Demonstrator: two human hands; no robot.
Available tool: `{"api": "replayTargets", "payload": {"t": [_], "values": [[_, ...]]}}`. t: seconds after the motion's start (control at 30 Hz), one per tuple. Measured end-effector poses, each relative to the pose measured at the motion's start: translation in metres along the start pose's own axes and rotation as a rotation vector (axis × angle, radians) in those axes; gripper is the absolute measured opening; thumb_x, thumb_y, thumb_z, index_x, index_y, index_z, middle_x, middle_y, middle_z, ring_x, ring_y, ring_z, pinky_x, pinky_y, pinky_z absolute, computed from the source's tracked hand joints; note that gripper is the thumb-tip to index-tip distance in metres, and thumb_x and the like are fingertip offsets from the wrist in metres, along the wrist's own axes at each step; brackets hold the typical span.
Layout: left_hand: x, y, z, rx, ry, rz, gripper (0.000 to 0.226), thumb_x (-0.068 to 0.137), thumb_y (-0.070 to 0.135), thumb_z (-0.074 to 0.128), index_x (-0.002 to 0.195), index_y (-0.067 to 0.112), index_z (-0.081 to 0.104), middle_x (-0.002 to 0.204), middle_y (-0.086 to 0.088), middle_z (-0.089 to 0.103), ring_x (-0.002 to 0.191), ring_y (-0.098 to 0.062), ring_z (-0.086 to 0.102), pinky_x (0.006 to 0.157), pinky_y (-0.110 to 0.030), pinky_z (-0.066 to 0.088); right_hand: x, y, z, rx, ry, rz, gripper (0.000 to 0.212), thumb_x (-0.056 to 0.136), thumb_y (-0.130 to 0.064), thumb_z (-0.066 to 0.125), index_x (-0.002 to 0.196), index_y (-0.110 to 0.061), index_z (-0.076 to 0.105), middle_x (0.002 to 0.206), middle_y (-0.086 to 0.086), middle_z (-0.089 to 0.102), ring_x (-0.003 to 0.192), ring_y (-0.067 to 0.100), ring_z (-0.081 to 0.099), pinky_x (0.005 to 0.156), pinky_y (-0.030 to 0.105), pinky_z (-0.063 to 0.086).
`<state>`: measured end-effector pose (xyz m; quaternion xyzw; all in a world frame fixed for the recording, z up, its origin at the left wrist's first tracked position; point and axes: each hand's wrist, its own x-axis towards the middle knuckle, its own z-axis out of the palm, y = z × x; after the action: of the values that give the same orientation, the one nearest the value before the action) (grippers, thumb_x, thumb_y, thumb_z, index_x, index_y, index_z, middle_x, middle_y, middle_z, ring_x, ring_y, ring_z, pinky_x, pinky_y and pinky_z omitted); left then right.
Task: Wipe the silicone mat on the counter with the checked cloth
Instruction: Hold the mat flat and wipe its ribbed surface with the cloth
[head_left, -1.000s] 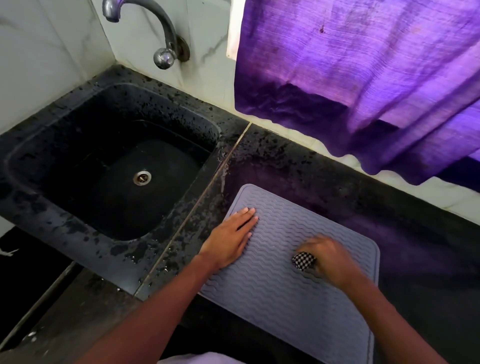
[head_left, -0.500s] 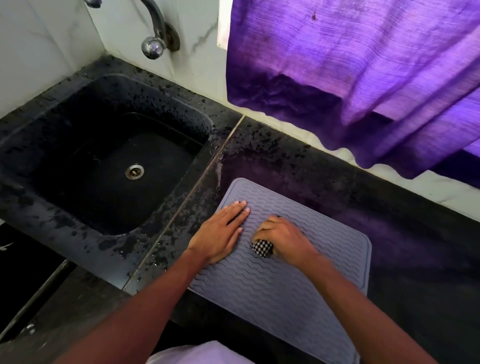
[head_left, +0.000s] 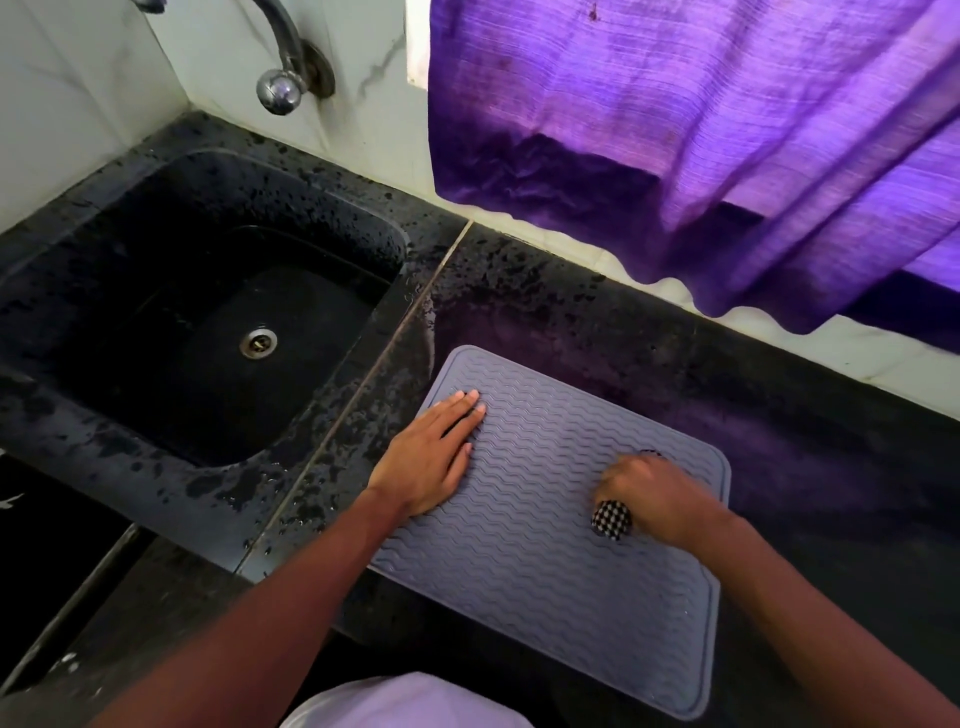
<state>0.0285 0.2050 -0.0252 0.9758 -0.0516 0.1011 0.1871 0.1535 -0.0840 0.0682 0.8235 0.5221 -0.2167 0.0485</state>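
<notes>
A grey silicone mat (head_left: 540, 561) with a wavy ribbed surface lies on the black counter (head_left: 779, 431); its near edge hangs slightly over the counter's front. My left hand (head_left: 431, 462) rests flat on the mat's left side, fingers together, palm down. My right hand (head_left: 654, 493) is on the mat's right side, closed around a bunched black-and-white checked cloth (head_left: 612, 519). Only a small wad of the cloth shows below the fist, pressed against the mat. The right hand is motion-blurred.
A black sink (head_left: 208, 322) with a steel drain sits to the left, its rim spotted with water drops. A chrome tap (head_left: 283, 78) is mounted on the marble wall above. A purple curtain (head_left: 701, 130) hangs over the counter's back edge.
My right hand with the cloth swept left across the mat to beside the left hand, then back to the mat's right side. The left hand stayed flat in place.
</notes>
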Motion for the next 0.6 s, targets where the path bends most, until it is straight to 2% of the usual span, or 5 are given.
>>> {"api": "replayTargets", "payload": {"t": [0.13, 0.23, 0.3, 0.43, 0.6], "values": [[0.000, 0.009, 0.005, -0.002, -0.020, -0.089, 0.055, 0.099, 0.025, 0.037, 0.150, 0.006, 0.048, 0.160, -0.010, 0.040, 0.149, -0.025, 0.036, 0.124, -0.040, 0.024, 0.018, -0.006, -0.019, 0.094, 0.076, 0.074, 0.036, 0.073, -0.006, 0.064, 0.099, -0.031, 0.068, 0.099, -0.008, 0.067, 0.100, 0.017, 0.059, 0.087, 0.036, 0.048], [-0.001, 0.010, 0.004, 0.020, -0.022, -0.087, 0.057, 0.098, 0.026, 0.037, 0.151, 0.006, 0.047, 0.161, -0.010, 0.038, 0.150, -0.025, 0.033, 0.126, -0.036, 0.017, 0.045, -0.024, -0.028, 0.121, 0.160, 0.019, 0.039, 0.069, -0.004, 0.067, 0.098, -0.029, 0.069, 0.097, -0.009, 0.067, 0.098, 0.015, 0.056, 0.086, 0.030, 0.044], [-0.001, 0.010, 0.002, 0.015, -0.014, -0.090, 0.057, 0.098, 0.026, 0.037, 0.151, 0.007, 0.047, 0.161, -0.010, 0.039, 0.150, -0.024, 0.034, 0.126, -0.037, 0.020, 0.061, -0.038, -0.026, 0.094, 0.191, -0.034, 0.037, 0.070, -0.003, 0.070, 0.098, -0.028, 0.069, 0.094, -0.010, 0.067, 0.094, 0.015, 0.056, 0.084, 0.030, 0.044], [-0.001, 0.009, 0.002, 0.003, -0.014, -0.086, 0.057, 0.099, 0.027, 0.037, 0.151, 0.008, 0.047, 0.162, -0.008, 0.038, 0.150, -0.024, 0.035, 0.124, -0.041, 0.027, 0.067, -0.037, -0.009, 0.070, 0.195, -0.101, 0.043, 0.066, -0.003, 0.074, 0.100, -0.029, 0.069, 0.093, -0.010, 0.067, 0.093, 0.017, 0.056, 0.085, 0.033, 0.044], [-0.001, 0.008, 0.002, -0.006, -0.010, -0.093, 0.056, 0.100, 0.028, 0.037, 0.151, 0.008, 0.048, 0.161, -0.008, 0.039, 0.149, -0.024, 0.036, 0.124, -0.039, 0.024, 0.039, -0.020, -0.010, 0.076, 0.135, -0.097, 0.043, 0.070, -0.003, 0.073, 0.104, -0.028, 0.069, 0.100, -0.009, 0.068, 0.100, 0.015, 0.056, 0.092, 0.034, 0.043]]}}
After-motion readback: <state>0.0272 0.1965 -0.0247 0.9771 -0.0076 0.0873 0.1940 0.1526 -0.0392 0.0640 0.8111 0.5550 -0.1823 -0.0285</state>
